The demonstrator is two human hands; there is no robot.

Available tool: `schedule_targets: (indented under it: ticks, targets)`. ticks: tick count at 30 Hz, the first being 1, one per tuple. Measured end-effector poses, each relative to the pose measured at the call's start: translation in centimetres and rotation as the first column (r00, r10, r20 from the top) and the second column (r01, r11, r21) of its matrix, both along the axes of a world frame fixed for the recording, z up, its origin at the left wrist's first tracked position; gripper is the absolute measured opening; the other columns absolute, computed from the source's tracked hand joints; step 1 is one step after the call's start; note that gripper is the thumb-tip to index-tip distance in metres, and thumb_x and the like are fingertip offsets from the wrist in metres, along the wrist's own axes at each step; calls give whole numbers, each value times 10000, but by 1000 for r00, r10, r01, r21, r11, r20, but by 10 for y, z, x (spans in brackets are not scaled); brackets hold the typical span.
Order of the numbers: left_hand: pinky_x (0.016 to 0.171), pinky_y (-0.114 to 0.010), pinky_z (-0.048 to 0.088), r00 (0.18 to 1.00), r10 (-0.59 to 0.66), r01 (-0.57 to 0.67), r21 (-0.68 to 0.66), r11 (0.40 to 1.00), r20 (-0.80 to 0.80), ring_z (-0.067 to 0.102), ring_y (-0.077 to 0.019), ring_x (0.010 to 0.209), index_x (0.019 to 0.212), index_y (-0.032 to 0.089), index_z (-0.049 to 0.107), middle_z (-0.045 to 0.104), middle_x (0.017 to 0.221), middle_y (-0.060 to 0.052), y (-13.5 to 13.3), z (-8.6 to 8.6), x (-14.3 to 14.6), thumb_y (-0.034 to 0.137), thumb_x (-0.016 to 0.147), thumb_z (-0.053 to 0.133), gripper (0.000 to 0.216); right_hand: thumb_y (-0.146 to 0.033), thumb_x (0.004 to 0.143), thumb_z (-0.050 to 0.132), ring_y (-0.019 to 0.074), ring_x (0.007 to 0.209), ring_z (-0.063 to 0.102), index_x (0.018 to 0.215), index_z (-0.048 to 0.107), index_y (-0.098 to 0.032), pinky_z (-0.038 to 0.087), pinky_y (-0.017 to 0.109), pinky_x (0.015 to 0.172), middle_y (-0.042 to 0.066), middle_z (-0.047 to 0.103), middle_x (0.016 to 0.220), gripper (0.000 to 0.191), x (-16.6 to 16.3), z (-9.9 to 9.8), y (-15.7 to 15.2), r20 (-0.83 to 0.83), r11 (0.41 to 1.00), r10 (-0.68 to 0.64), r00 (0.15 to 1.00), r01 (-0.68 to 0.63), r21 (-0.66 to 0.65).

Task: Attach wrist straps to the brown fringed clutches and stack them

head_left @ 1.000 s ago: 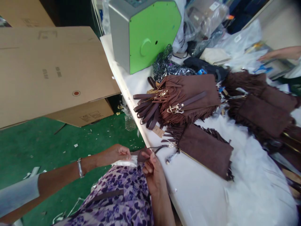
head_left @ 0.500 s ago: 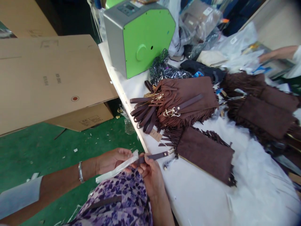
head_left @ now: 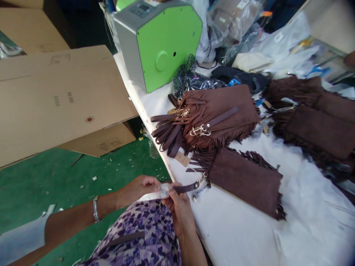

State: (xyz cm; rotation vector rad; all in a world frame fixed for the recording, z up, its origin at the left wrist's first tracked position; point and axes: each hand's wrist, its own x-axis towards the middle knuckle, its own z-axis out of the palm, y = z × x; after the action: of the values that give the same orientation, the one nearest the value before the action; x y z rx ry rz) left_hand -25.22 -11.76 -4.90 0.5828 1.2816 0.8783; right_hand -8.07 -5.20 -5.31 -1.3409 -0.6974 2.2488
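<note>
My left hand (head_left: 137, 189) pinches a strip of white wrapping (head_left: 159, 192) that covers the near end of a brown strap (head_left: 186, 187). My right hand (head_left: 177, 207) is closed on the same strap just beside it, over my lap. The strap runs right to a gold clasp (head_left: 202, 178) on a brown fringed suede bag (head_left: 244, 179) lying on the white table (head_left: 235, 236). Behind it lies another fringed bag (head_left: 219, 112) with a bundle of loose brown straps (head_left: 168, 131).
A green and grey machine (head_left: 158, 40) stands at the table's far left. More brown fringed bags (head_left: 313, 118) and plastic bags (head_left: 280, 48) crowd the right. Cardboard boxes (head_left: 55, 96) sit on the green floor (head_left: 41, 177) to the left. Another person's hand (head_left: 350, 58) shows at far right.
The white wrapping, which hung loose to the left half a second ago, now lies gathered close around the strap's end. Both hands stay at the strap. The other person's arm has drawn back.
</note>
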Motion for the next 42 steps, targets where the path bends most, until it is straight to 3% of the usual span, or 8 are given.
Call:
schedule_targets:
  ticks: [5, 8, 12, 19, 25, 35, 42]
  targets:
    - [615, -221, 364, 1000, -3, 3, -40, 999, -22, 542, -146, 701, 947, 97, 662, 658, 827, -56, -6, -1, -4, 638, 819, 612, 559, -445, 599, 868, 105, 517, 577, 999, 637, -163, 463, 201, 486, -14, 657, 674, 542, 1, -2, -3, 125, 994, -100, 987, 93, 66]
    - [573, -217, 345, 1000, -22, 20, -72, 997, -21, 517, -127, 626, 877, 110, 629, 642, 752, -39, -8, 5, -5, 666, 854, 536, 563, -435, 628, 862, 88, 505, 540, 953, 640, -146, 404, 178, 459, -35, 614, 612, 489, 6, 2, -5, 175, 981, -174, 969, 155, 117]
    - [522, -221, 335, 998, -52, 54, -97, 994, 21, 472, -107, 545, 826, 140, 570, 616, 733, -19, -8, 14, -2, 690, 862, 487, 558, -418, 682, 838, 57, 459, 449, 921, 625, -152, 324, 157, 429, -76, 529, 517, 416, 9, 11, -4, 103, 971, -220, 970, 207, 120]
    - [524, -218, 279, 993, -122, 122, 28, 992, -1, 359, -94, 577, 863, 151, 541, 497, 726, 13, -9, 15, 5, 638, 938, 358, 525, -382, 647, 865, 63, 486, 521, 926, 621, -160, 392, 163, 451, -38, 622, 618, 431, 8, 8, 1, 73, 963, -265, 961, 260, 73]
    - [574, -216, 303, 985, -153, 151, 23, 988, 84, 387, -109, 662, 1078, 168, 494, 474, 837, 8, -11, 10, 3, 604, 921, 452, 465, -337, 638, 879, 54, 527, 549, 957, 616, -165, 420, 137, 487, -43, 632, 633, 448, 13, 16, 8, 22, 948, -317, 948, 316, 29]
    - [580, -223, 291, 976, -213, 212, 15, 977, 51, 377, -110, 658, 969, 143, 557, 470, 782, 7, -6, 17, 6, 632, 914, 444, 504, -319, 616, 891, 66, 561, 584, 955, 624, -166, 454, 154, 501, -37, 650, 710, 458, 6, 18, 10, 40, 928, -373, 927, 372, 26]
    - [596, -240, 309, 989, -145, 145, 21, 989, -11, 416, -133, 689, 987, 173, 581, 492, 782, 2, -8, 11, 6, 642, 881, 506, 487, -326, 639, 877, 71, 566, 587, 963, 625, -164, 457, 156, 500, -30, 652, 706, 442, 5, 18, 9, 58, 924, -381, 923, 378, 51]
